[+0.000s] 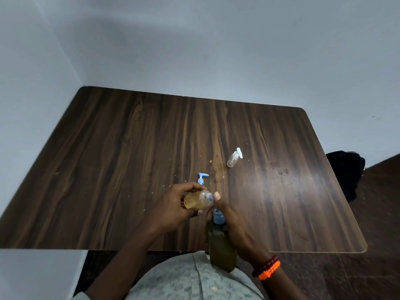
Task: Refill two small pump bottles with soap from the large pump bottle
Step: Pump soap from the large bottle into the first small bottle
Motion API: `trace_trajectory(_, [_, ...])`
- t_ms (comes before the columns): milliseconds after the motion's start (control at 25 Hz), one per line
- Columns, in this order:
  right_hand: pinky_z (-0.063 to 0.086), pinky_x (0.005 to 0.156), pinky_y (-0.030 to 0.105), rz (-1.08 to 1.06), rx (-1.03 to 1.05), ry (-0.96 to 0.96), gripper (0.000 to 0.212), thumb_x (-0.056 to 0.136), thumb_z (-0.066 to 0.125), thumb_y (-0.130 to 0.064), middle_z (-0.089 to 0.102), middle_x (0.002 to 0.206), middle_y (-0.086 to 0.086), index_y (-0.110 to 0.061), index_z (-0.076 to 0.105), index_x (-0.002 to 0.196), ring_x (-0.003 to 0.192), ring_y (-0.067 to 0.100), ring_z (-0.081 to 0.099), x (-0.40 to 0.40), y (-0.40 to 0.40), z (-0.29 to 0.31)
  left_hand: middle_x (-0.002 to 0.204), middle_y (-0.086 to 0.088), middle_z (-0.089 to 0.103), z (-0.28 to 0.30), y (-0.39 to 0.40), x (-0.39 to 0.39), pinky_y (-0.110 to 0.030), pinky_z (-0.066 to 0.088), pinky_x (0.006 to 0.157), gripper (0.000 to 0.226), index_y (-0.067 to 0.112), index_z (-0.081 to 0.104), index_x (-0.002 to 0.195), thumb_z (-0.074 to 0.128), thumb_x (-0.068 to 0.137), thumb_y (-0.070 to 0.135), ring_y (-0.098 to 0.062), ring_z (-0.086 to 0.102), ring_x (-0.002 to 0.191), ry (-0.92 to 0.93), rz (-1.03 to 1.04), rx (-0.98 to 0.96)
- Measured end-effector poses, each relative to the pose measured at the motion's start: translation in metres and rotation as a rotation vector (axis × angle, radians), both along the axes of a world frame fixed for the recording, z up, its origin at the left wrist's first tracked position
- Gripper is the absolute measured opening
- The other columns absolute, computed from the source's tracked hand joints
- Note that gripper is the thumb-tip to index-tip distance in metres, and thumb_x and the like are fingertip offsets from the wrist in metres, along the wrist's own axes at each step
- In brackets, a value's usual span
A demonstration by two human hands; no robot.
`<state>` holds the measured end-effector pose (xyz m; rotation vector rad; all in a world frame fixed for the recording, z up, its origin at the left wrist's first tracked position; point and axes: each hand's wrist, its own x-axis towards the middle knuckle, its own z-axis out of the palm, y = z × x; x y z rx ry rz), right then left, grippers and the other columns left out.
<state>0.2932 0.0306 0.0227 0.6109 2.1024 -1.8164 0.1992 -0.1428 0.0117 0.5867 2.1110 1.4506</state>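
My left hand (173, 204) grips a small clear bottle (198, 199) on its side, part full of amber soap, its open neck pointing right. My right hand (232, 224) holds the large bottle (221, 247) of dark olive soap, whose blue pump top (218, 216) sits just below the small bottle's mouth; my right thumb rests by that mouth. A blue pump head (202, 178) lies on the table just beyond my left hand. A second small bottle (233, 158) with a white pump lies tilted on the table, farther right.
The dark wood table (129, 159) carries small crumbs and smears around the middle. Grey walls close off the back and left. A black object (346, 169) sits past the table's right edge. My patterned shirt fills the bottom of the view.
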Motion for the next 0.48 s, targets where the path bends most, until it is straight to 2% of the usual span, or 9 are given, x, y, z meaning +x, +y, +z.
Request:
trace_trajectory(40, [0.054, 0.071, 0.019, 0.049, 0.04, -0.01, 0.065, 0.068, 0.053, -0.095, 0.074, 0.091, -0.011, -0.038, 0.069, 0.095, 0.082, 0.003, 0.07, 0.004, 0.002, -0.005, 0.118, 0.004, 0.076, -0.001, 0.0, 0.0, -0.051, 0.062, 0.096, 0.043, 0.022, 0.073, 0.119, 0.086, 0.082, 0.004, -0.016, 0.073, 0.113, -0.007, -0.003, -0.001])
trace_trajectory(120, [0.059, 0.072, 0.015, 0.123, 0.046, -0.012, 0.077, 0.052, 0.074, -0.09, 0.077, 0.105, -0.023, -0.042, 0.067, 0.111, 0.092, -0.003, 0.074, 0.014, 0.008, -0.018, 0.115, 0.005, 0.078, -0.005, -0.001, 0.002, -0.049, 0.063, 0.095, 0.042, 0.025, 0.074, 0.115, 0.086, 0.081, 0.002, -0.014, 0.075, 0.109, -0.029, -0.021, 0.001])
trace_trajectory(200, [0.062, 0.086, 0.02, 0.193, 0.027, -0.02, 0.076, 0.054, 0.089, -0.072, 0.074, 0.121, -0.022, -0.046, 0.063, 0.12, 0.107, 0.0, 0.074, 0.024, 0.013, -0.028, 0.113, 0.008, 0.078, -0.009, 0.0, 0.005, -0.047, 0.064, 0.094, 0.045, 0.031, 0.074, 0.112, 0.086, 0.079, 0.003, -0.013, 0.076, 0.107, -0.046, -0.052, -0.014])
trace_trajectory(320, [0.059, 0.101, 0.034, 0.187, 0.016, -0.001, 0.068, 0.062, 0.095, -0.053, 0.074, 0.127, -0.013, -0.049, 0.063, 0.122, 0.115, 0.012, 0.073, 0.034, 0.02, -0.036, 0.112, 0.009, 0.079, -0.016, 0.006, 0.012, -0.049, 0.064, 0.094, 0.046, 0.034, 0.073, 0.111, 0.087, 0.077, 0.006, -0.014, 0.076, 0.107, -0.067, -0.087, -0.016])
trace_trajectory(400, [0.057, 0.105, 0.037, 0.182, 0.018, 0.01, 0.071, 0.063, 0.096, -0.047, 0.075, 0.128, -0.012, -0.045, 0.063, 0.125, 0.118, 0.012, 0.072, 0.042, 0.023, -0.04, 0.112, 0.009, 0.079, -0.02, 0.008, 0.015, -0.05, 0.064, 0.093, 0.044, 0.035, 0.073, 0.111, 0.088, 0.074, 0.016, -0.015, 0.077, 0.106, -0.078, -0.09, -0.007])
trace_trajectory(480, [0.058, 0.104, 0.038, 0.197, 0.057, 0.025, 0.079, 0.064, 0.098, -0.044, 0.075, 0.127, -0.009, -0.047, 0.058, 0.132, 0.117, 0.013, 0.073, 0.054, 0.023, -0.042, 0.112, 0.011, 0.079, -0.024, 0.009, 0.016, -0.049, 0.064, 0.093, 0.045, 0.037, 0.073, 0.111, 0.088, 0.07, 0.029, -0.013, 0.077, 0.106, -0.083, -0.081, -0.011])
